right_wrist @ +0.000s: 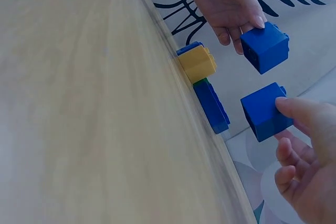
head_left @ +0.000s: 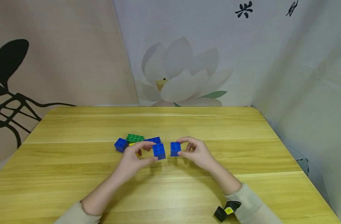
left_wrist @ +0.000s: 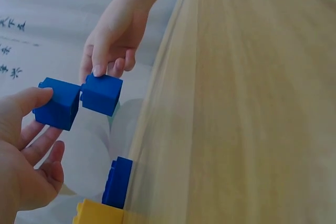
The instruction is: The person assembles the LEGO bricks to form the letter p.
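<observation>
My left hand (head_left: 134, 159) pinches a square blue toy brick (head_left: 159, 151) between thumb and fingers, studs facing up. Across a small gap, my right hand (head_left: 199, 153) pinches another square blue brick (head_left: 175, 149) the same way. Both bricks are held above the table, side by side and apart. In the right wrist view, the left-hand brick (right_wrist: 265, 47) and the right-hand brick (right_wrist: 266, 112) show clear space between them. Behind my left hand lie a blue brick (head_left: 121, 145), a green brick (head_left: 135, 138), a longer blue brick (head_left: 154, 140) and a yellow brick (right_wrist: 198, 64), partly hidden in the head view.
The wooden table (head_left: 215, 124) stretches to a cloth backdrop (head_left: 187, 18) printed with a lotus flower and dark plant shapes. A black strap device (head_left: 227, 211) with a yellow label sits at my right wrist, by the sleeve cuff.
</observation>
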The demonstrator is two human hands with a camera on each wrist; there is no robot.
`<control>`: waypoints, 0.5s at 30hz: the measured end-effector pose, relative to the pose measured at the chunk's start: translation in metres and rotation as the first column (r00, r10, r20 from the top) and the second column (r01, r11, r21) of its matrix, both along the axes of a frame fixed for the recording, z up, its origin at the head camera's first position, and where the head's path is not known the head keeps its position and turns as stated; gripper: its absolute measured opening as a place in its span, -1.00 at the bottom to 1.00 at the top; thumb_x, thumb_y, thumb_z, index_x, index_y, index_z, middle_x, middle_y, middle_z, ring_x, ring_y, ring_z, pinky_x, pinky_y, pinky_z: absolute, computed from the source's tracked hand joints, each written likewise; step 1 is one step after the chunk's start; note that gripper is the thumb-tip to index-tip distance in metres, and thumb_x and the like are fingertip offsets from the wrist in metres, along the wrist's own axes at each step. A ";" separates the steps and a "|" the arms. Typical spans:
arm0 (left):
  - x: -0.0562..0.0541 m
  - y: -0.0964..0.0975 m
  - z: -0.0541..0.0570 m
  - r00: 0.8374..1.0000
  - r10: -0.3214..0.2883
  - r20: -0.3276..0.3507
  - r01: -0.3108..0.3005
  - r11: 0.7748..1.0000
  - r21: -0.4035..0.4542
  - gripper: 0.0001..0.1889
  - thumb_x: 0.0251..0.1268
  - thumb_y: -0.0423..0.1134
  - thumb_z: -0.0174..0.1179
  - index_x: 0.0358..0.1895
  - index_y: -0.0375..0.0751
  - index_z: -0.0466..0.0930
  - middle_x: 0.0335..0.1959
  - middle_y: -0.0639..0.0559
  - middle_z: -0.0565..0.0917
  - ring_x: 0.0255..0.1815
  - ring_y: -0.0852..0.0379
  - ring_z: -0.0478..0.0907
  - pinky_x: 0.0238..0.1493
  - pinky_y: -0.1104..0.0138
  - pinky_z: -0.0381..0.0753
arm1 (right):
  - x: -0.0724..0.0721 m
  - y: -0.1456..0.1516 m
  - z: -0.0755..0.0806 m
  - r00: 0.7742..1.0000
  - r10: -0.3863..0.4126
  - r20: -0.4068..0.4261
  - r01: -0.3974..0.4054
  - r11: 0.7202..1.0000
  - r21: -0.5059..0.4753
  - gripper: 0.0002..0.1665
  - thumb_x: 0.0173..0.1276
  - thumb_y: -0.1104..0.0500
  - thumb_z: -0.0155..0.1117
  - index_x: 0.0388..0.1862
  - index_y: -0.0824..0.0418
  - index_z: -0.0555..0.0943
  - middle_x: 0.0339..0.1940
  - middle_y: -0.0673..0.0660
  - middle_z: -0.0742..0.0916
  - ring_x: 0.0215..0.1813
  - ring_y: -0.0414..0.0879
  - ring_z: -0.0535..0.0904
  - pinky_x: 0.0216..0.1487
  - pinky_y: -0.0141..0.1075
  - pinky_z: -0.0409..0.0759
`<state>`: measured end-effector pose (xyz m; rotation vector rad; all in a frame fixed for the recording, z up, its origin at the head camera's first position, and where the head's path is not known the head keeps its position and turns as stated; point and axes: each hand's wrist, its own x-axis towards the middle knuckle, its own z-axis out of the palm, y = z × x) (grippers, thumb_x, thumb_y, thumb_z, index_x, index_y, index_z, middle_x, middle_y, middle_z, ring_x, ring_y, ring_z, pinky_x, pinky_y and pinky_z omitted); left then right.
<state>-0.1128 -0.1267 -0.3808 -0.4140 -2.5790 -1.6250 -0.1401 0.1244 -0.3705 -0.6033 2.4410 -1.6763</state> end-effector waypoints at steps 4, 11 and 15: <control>-0.003 0.004 0.002 1.000 -0.013 0.018 0.012 1.000 0.004 -0.56 0.01 -0.24 0.47 0.03 -0.11 0.65 -0.17 0.11 0.64 -0.08 -0.06 0.49 -0.14 0.12 0.39 | 0.000 0.005 0.000 1.000 -0.017 0.002 0.017 1.000 0.025 -0.54 0.21 0.37 0.36 0.12 0.34 0.57 -0.08 0.16 0.63 -0.42 -0.04 0.44 -0.56 -0.42 0.32; -0.008 0.009 0.004 0.998 -0.036 0.053 0.036 0.999 0.016 -0.55 0.01 -0.24 0.47 0.05 -0.06 0.64 -0.18 0.12 0.62 -0.05 -0.05 0.50 -0.11 0.11 0.38 | 0.000 0.016 -0.004 1.000 -0.016 0.005 0.015 0.999 0.052 -0.52 0.21 0.37 0.36 0.14 0.36 0.56 -0.24 0.32 0.61 -0.45 -0.07 0.42 -0.57 -0.43 0.29; -0.011 0.011 0.003 0.996 -0.061 0.066 0.059 0.998 0.038 -0.54 0.02 -0.26 0.46 0.06 -0.07 0.63 -0.17 0.10 0.61 -0.02 -0.10 0.49 -0.08 0.08 0.37 | 0.001 0.021 -0.007 1.000 -0.011 0.011 0.010 0.999 0.046 -0.53 0.20 0.38 0.37 0.12 0.37 0.56 -0.29 0.31 0.60 -0.46 -0.08 0.41 -0.55 -0.43 0.30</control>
